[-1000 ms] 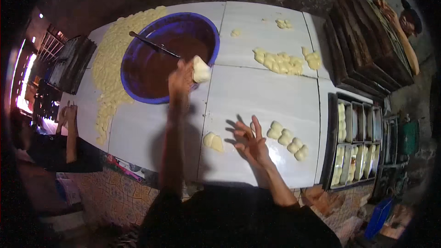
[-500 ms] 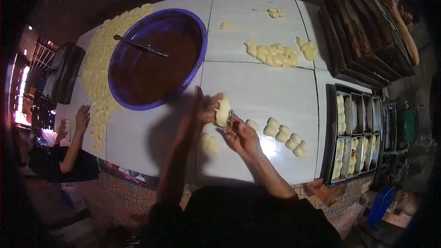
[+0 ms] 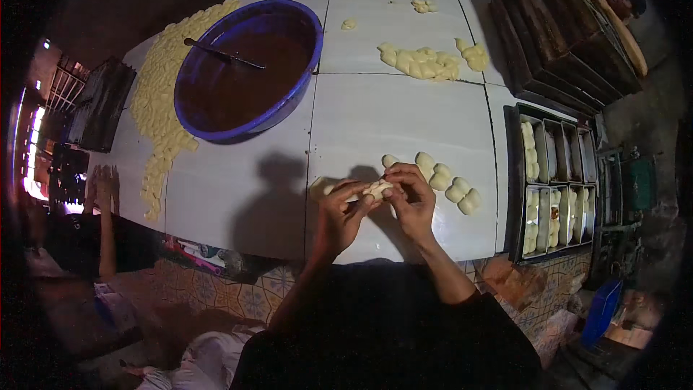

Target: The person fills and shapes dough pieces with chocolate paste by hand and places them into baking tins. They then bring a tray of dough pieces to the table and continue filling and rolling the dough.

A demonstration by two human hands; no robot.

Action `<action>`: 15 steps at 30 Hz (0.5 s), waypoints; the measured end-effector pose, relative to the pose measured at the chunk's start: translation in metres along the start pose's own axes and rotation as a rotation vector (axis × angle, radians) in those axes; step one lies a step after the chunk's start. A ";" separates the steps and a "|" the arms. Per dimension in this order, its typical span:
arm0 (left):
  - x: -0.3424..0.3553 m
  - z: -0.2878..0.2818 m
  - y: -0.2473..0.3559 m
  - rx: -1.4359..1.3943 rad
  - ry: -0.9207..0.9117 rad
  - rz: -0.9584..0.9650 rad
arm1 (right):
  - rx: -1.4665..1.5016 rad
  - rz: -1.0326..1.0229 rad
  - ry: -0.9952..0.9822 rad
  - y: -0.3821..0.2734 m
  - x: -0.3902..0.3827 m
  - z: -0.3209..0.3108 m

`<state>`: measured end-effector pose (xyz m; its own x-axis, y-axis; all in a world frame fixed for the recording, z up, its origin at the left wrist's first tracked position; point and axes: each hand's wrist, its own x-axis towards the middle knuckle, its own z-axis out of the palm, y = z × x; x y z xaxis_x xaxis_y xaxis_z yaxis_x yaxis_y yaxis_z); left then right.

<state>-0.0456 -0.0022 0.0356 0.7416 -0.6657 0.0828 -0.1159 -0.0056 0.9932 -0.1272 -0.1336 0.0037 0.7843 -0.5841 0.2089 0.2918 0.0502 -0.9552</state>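
A small piece of pale dough (image 3: 377, 189) is pinched between the fingers of both my hands above the white table. My left hand (image 3: 341, 218) grips its left side, thumb and fingers pressed on it. From the other side, my right hand (image 3: 413, 206) closes its thumb and fingertips on the dough's edge. Whether a tool is tucked in my right hand cannot be made out. Beyond the right hand lies a short row of smooth dough balls (image 3: 441, 176), several of them touching. Another dough piece (image 3: 318, 186) is partly hidden behind my left hand.
A blue basin (image 3: 310, 85) of brown filling, a spoon-like utensil (image 3: 224, 53) in it, stands at left by many dough pieces (image 3: 155, 87). Flattened dough (image 3: 422, 63) lies farther back. Loaf tins (image 3: 556, 146), some holding dough, sit right, near dark stacked trays (image 3: 559, 29). A co-worker's hands (image 3: 105, 184) are far left.
My hands have drawn nearer my body and come together on the dough, which was open on my left hand. The metal tool seen in my right hand no longer shows. The co-worker's hands moved closer together.
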 end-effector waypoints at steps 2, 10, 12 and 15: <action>-0.006 0.001 -0.013 -0.117 -0.037 -0.106 | 0.011 0.007 -0.096 -0.010 -0.003 -0.005; -0.014 0.022 -0.035 -0.092 0.038 -0.142 | -0.336 0.224 -0.039 -0.006 -0.022 -0.011; -0.009 0.015 -0.033 -0.009 -0.088 -0.046 | -0.301 0.404 -0.237 -0.004 -0.010 -0.020; -0.003 0.012 -0.020 -0.333 -0.101 -0.065 | 0.257 0.867 -0.576 -0.006 -0.003 -0.037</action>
<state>-0.0535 -0.0095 0.0144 0.6694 -0.7424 0.0261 0.1636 0.1816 0.9697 -0.1517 -0.1621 0.0014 0.8998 0.1998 -0.3878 -0.4352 0.4723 -0.7665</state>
